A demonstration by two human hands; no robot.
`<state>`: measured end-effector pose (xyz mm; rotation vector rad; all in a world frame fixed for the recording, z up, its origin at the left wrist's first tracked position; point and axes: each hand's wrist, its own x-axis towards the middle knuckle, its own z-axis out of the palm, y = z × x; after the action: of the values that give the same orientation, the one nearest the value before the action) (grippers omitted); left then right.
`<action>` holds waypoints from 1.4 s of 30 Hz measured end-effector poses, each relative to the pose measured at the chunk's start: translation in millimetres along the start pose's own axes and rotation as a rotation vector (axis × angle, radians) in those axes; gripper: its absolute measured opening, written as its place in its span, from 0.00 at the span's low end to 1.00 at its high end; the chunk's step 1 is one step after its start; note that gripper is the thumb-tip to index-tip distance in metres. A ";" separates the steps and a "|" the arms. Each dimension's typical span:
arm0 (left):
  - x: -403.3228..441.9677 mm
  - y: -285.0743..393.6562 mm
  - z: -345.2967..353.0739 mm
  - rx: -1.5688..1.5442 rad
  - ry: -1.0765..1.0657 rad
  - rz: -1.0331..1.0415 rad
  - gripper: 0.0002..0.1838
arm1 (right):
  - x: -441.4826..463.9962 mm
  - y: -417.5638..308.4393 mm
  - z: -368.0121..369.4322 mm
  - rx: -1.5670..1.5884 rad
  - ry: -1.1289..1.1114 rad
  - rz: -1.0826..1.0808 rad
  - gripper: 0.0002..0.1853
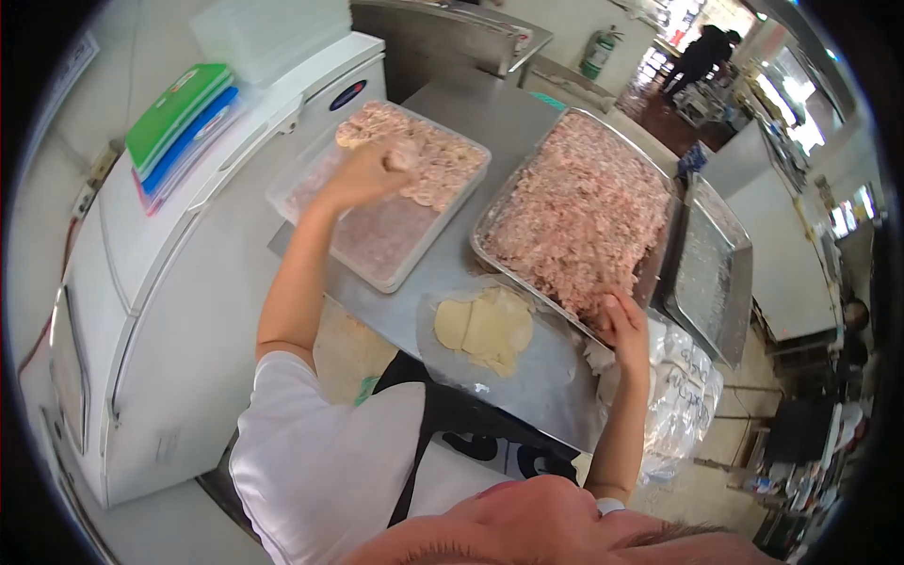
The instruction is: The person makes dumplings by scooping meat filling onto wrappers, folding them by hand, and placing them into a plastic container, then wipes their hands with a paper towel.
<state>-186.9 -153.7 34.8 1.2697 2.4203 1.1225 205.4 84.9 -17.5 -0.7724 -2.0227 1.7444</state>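
My left hand is above a translucent plastic tub, its fingers curled together; whatever they hold, if anything, I cannot make out. Pale pinkish filled dumplings lie close together in the far part of that tub. At the near right corner of a deep metal tray, my right hand has its fingers closed against the ground meat; what is in them is hidden. The meat is heaped across the metal tray. Between both containers and my body, round dough wrappers overlap on a clear plastic sheet.
The steel table carries both containers. A white freezer stands at left with green and blue folders on top. Plastic-wrapped packs and another metal tray are at right. A person is far back.
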 end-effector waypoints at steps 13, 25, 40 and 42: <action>14.1 -101.9 -23.9 0.291 0.193 -0.170 0.40 | -3.8 6.9 -10.4 0.408 0.055 0.127 0.17; 39.3 -104.3 -1.7 0.385 0.019 -0.045 0.43 | -0.9 9.9 -9.1 0.360 0.071 0.121 0.16; -13.9 -38.6 20.7 0.370 0.245 0.466 0.24 | -29.7 -94.5 -54.2 -1.142 0.079 -0.036 0.10; -42.3 24.0 37.0 0.102 0.069 0.446 0.22 | -32.5 -130.0 -69.1 -1.603 0.116 0.053 0.14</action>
<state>-128.2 -157.9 18.5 1.8998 2.3298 1.1698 250.0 107.8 124.8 -1.1925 -2.9961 -0.3102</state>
